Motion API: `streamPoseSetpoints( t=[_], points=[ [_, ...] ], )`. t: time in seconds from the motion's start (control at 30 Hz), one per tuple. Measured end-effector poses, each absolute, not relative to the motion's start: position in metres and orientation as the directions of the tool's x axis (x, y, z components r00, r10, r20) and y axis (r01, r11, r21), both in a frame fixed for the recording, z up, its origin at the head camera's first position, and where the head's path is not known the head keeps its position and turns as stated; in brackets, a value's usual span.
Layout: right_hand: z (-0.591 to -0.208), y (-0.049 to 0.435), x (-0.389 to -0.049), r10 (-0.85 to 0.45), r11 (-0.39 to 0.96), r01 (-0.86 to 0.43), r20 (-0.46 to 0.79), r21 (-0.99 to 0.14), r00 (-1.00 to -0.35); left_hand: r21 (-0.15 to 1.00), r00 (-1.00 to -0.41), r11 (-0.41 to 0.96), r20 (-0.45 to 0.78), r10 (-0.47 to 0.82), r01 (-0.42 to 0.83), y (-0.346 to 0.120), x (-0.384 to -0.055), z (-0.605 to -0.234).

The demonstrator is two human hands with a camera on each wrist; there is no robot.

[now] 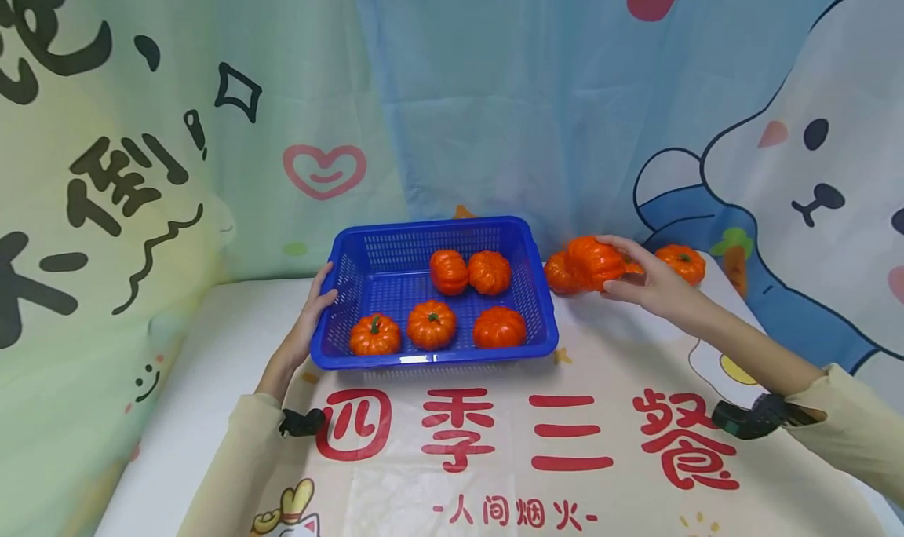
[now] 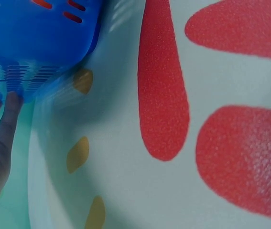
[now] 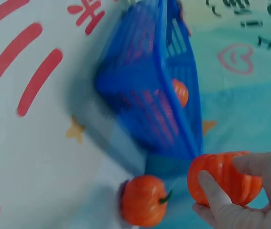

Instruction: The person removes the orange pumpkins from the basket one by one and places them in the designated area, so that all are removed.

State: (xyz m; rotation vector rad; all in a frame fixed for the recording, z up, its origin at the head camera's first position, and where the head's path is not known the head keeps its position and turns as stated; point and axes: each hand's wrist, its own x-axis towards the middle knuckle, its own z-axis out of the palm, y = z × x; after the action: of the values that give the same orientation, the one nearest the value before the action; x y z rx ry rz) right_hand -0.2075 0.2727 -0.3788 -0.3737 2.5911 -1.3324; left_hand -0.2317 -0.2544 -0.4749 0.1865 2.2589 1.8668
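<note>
Along the left end of a blue plastic basket (image 1: pixel 441 359) my left hand (image 1: pixel 309 317) holds the rim, its thumb over the edge. Two of its fingers (image 2: pixel 10 114) lie against the slotted outer wall in the left wrist view. Several small orange pumpkins (image 1: pixel 432 325) sit inside the basket, spread over its front and back right. My right hand (image 1: pixel 639 282) grips another orange pumpkin (image 3: pixel 225 179) between thumb and fingers, beyond the basket's right end. Close by on the table stands a pumpkin with a green stem (image 3: pixel 144 200), partly hidden behind the held one in the head view.
Right of my right hand lies one more pumpkin (image 1: pixel 681 264), near the table's back edge. A printed cloth (image 1: pixel 494 435) with red characters covers the table. Behind the table hangs a patterned curtain (image 1: pixel 480 129). Black straps (image 1: pixel 752 415) sit around both wrists.
</note>
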Motion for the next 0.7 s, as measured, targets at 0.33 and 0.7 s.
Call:
streamPoseSetpoints(
  t=[0.33, 0.7],
  points=[
    [-0.397, 0.295, -0.219, -0.187, 0.481, -0.002, -0.101, -0.877, -0.977, 0.978, -0.975, 0.204, -0.088, 0.206, -0.045, -0.253, -0.232, -0.475],
    [-0.392, 0.288, -0.22, -0.157, 0.55, -0.016, -0.084, -0.835, -0.984, 0.979, -0.973, 0.2, -0.088, 0.213, -0.044, -0.254, -0.23, -0.475]
  ],
)
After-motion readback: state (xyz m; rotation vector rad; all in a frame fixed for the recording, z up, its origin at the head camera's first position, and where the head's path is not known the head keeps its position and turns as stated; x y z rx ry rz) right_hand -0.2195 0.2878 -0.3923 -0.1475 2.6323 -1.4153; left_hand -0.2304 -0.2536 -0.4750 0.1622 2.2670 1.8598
